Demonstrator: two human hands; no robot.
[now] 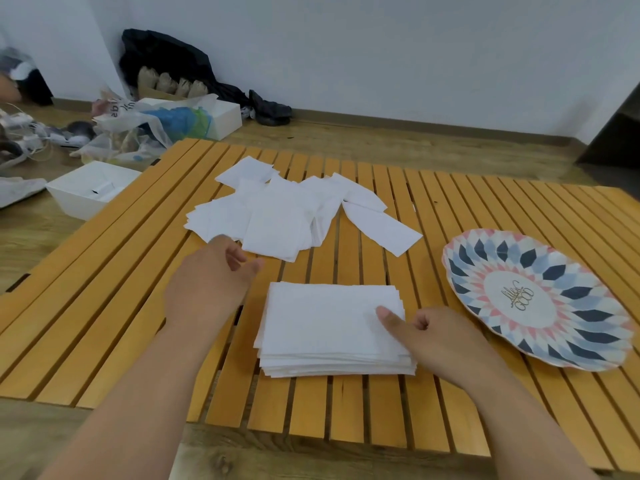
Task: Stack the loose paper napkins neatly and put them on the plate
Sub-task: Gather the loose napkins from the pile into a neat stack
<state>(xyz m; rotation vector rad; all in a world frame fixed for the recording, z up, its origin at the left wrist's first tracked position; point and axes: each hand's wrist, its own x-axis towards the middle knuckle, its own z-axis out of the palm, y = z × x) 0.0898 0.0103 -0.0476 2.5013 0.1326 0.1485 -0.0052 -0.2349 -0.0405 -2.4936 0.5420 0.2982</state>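
Slatted wood table fills most of the frame; its near edge runs along the bottom and its far edge crosses the upper middle, w/ wood floor beyond it up to the wall. Neat stack of white napkins lies lower centre, edges roughly squared, a short way in from the near edge. Loose napkins lie scattered & overlapping at upper centre, well apart from the stack, a band of bare slats btwn them. Plate w/ blue-pink diamond pattern sits at the right of the frame, apart from the stack, bare slats btwn; more bare slats at lower left & upper right. L hand is left of the stack's far corner, fingers loosely spread & relaxed, holding nothing, fingertips at the near edge of the loose napkins. R hand is at the stack's right edge: thumb lies on the top sheet, other fingers curled in at the edge; can't tell if they reach under. Off the table, left of frame, an open white bin on the floor holds a small white item. Upper left, a second white box w/ a plastic bag of blue stuff in front of it, contents of the box not visible. Black bag slumps against the wall behind.
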